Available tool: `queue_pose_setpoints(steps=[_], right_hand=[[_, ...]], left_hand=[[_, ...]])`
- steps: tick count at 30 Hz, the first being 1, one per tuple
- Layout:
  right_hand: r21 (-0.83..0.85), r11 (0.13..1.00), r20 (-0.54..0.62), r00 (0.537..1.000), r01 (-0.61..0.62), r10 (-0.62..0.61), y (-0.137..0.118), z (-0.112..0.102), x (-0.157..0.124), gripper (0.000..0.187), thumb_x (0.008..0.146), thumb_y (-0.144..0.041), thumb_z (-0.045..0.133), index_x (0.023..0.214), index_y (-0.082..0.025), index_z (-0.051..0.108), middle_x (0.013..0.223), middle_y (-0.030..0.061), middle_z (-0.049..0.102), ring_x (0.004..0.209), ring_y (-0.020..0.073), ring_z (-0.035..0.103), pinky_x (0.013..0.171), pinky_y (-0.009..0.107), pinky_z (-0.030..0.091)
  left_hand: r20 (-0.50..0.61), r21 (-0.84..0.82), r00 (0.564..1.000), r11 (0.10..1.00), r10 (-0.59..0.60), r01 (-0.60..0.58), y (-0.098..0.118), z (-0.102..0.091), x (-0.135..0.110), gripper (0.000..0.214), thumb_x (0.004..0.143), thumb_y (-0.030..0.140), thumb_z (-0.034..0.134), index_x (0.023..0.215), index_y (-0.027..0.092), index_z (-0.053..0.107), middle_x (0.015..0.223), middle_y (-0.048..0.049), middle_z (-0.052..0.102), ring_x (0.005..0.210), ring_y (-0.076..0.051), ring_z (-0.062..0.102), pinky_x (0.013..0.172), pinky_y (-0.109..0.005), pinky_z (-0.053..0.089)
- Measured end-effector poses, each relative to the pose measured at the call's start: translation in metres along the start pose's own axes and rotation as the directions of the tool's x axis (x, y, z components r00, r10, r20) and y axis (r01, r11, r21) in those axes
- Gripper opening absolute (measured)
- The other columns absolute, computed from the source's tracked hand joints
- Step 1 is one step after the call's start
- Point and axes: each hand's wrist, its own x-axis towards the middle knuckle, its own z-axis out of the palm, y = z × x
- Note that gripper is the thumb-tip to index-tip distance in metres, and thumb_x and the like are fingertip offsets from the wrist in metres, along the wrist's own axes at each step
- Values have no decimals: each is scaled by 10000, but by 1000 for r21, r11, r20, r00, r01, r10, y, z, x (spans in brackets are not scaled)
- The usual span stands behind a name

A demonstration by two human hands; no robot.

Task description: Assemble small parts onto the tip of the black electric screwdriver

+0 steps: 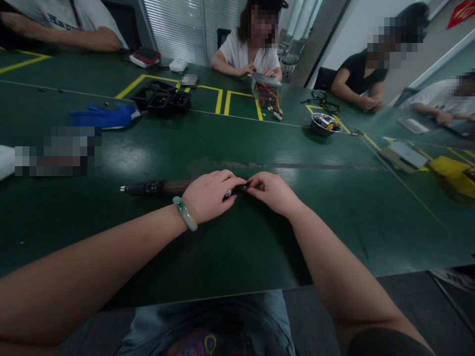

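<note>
An electric screwdriver (154, 188) with a dark, long body lies on the green table, its metal tip pointing left. My left hand (211, 194), a jade bangle on its wrist, is wrapped over the rear part of the tool. At the tool's tail end, my right hand (273, 193) pinches with thumb and forefinger. A small dark piece with a bit of metal (243, 187) shows between the two hands, too small to name. The fingertips of both hands almost meet there.
A blue glove (106, 116) and black trays (162, 98) lie at the back left. Further off are a power supply with coloured wires (266, 86), a metal bowl (325, 124) and a yellow bin (454, 175). Several people sit around the green table (237, 257).
</note>
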Motion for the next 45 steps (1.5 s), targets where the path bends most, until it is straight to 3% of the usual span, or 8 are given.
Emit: queue_pose_setpoints(steps=[8, 13, 19, 26, 32, 35, 39, 45], right_hand=[[-13, 1000, -11, 1000, -4, 4, 2, 3, 1, 121, 835, -309, 671, 824, -191, 651, 918, 17, 665, 783, 126, 573, 713, 265, 435], [-44, 996, 5, 997, -71, 71, 3, -7, 2, 165, 862, -353, 638, 846, -192, 669, 1018, 22, 671, 799, 113, 570, 737, 254, 440], [-125, 949, -114, 954, -289, 276, 59, -54, -36, 169, 831, -366, 656, 888, -208, 667, 982, 46, 692, 781, 148, 595, 706, 273, 444], [-152, 683, -410, 674, -715, 615, 131, -136, -147, 133, 769, -362, 685, 845, -255, 659, 814, 63, 694, 718, 222, 614, 655, 344, 422], [-71, 421, -537, 390, -905, 748, 175, -182, -231, 158, 718, -392, 725, 810, -272, 678, 805, 118, 682, 684, 254, 580, 654, 397, 379], [-40, 355, -555, 317, -934, 769, 196, -191, -260, 208, 687, -434, 742, 819, -285, 682, 868, 149, 686, 717, 272, 576, 684, 416, 379], [-37, 399, -540, 355, -916, 763, 212, -195, -283, 248, 638, -481, 744, 787, -294, 682, 988, 167, 686, 787, 300, 595, 746, 447, 391], [-241, 552, -483, 592, -798, 645, 216, -196, -292, 166, 709, -435, 623, 690, -275, 660, 1175, 159, 623, 1082, 289, 560, 832, 424, 397]], left_hand=[[-150, -90, 949, 952, 277, -292, 17, -10, -8, 382, 909, 238, 500, 1289, 229, 545, 1328, -48, 572, 1236, -215, 510, 1048, -399, 413], [67, -276, 770, 754, 634, -597, 17, -9, -14, 253, 882, 203, 527, 1088, 259, 662, 1017, 2, 709, 870, -137, 644, 747, -283, 504], [89, -354, 815, 783, 573, -511, 10, -9, -13, 226, 874, 191, 515, 1025, 248, 673, 971, 4, 698, 838, -131, 646, 738, -270, 493], [131, -332, 816, 801, 563, -499, 11, -5, -12, 222, 875, 194, 525, 1023, 261, 676, 990, 1, 662, 829, -129, 632, 722, -269, 489], [137, -328, 825, 811, 548, -484, 13, -6, -12, 237, 870, 201, 534, 1053, 270, 669, 1015, 2, 646, 822, -127, 630, 720, -274, 500], [146, -331, 823, 811, 549, -482, 13, -7, -12, 245, 872, 207, 530, 1066, 271, 666, 1020, -2, 644, 820, -130, 631, 724, -281, 507], [152, -337, 824, 812, 546, -476, 12, -7, -11, 256, 871, 209, 532, 1084, 272, 660, 1027, -5, 640, 823, -133, 630, 736, -287, 514], [161, -344, 823, 813, 544, -470, 13, -8, -11, 269, 865, 213, 540, 1101, 273, 655, 1040, -7, 636, 833, -134, 634, 730, -283, 513]])
